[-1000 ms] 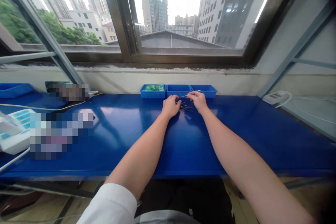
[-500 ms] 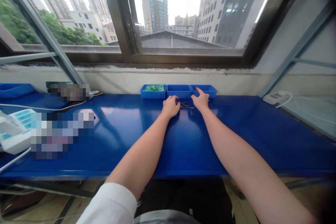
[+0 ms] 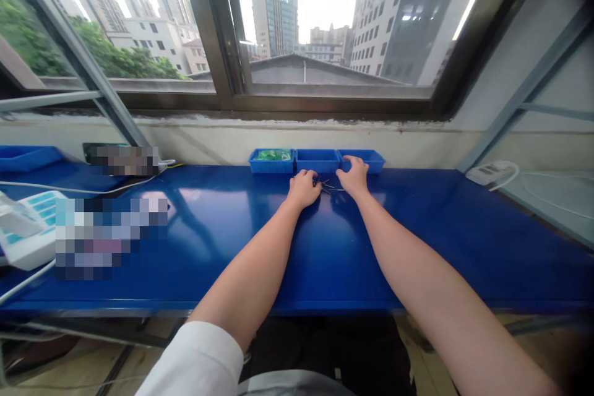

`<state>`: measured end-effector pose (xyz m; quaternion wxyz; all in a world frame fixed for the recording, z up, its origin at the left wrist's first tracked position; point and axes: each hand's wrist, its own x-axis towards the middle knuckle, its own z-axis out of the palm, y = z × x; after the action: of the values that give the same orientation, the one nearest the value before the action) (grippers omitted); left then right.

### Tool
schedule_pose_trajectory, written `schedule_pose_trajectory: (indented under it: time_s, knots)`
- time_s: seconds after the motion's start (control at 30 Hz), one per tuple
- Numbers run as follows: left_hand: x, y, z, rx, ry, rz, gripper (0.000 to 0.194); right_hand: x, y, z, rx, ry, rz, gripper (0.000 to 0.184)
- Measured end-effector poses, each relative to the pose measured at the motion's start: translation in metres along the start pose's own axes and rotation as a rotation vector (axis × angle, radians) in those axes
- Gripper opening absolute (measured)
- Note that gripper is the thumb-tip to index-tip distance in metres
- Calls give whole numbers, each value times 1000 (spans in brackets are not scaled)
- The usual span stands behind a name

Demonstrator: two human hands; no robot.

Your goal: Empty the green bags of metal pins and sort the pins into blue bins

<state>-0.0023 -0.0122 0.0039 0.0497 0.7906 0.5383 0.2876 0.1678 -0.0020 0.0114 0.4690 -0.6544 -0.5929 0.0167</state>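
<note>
My left hand (image 3: 304,189) rests on the blue bench (image 3: 297,247) with its fingers curled closed, right beside a small heap of thin metal pins (image 3: 327,185). What it holds, if anything, is hidden. My right hand (image 3: 355,176) lies just right of the pins, fingers stretched forward and apart over the near rim of the right blue tray (image 3: 371,163). Nothing shows in that hand. The middle blue tray (image 3: 318,164) stands behind the pins, and the left blue tray (image 3: 271,166) holds green parts.
A window and sill run behind the bench. At the left are a white device with blue keys (image 3: 25,229), cables, blurred patches and another blue tray (image 3: 25,158). A white power strip (image 3: 492,171) lies at the right. A white sleeve shows at the bottom.
My right hand, which pinched a thin metal pin over the heap, reached to the right tray and spread its fingers; the pin is no longer seen in it. My left hand hardly moved.
</note>
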Motion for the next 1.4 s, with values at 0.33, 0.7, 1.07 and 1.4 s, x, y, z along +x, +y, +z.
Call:
schedule_pose_trajectory:
  time_s: [0.33, 0.7, 1.07, 1.4]
  knots:
    - [-1, 1, -2, 43, -59, -16, 45, -7, -1, 5, -84, -456, -172, 22]
    - [-1, 0, -3, 48, -134, 73, 32, -11, -6, 6, -63, -486, -223, 11]
    - [0, -3, 1, 10, -118, 31, 37, -11, -3, 12, -50, -385, -190, 14]
    - [1, 0, -3, -73, 21, 82, 25, -14, -16, 7, 244, -281, -184, 10]
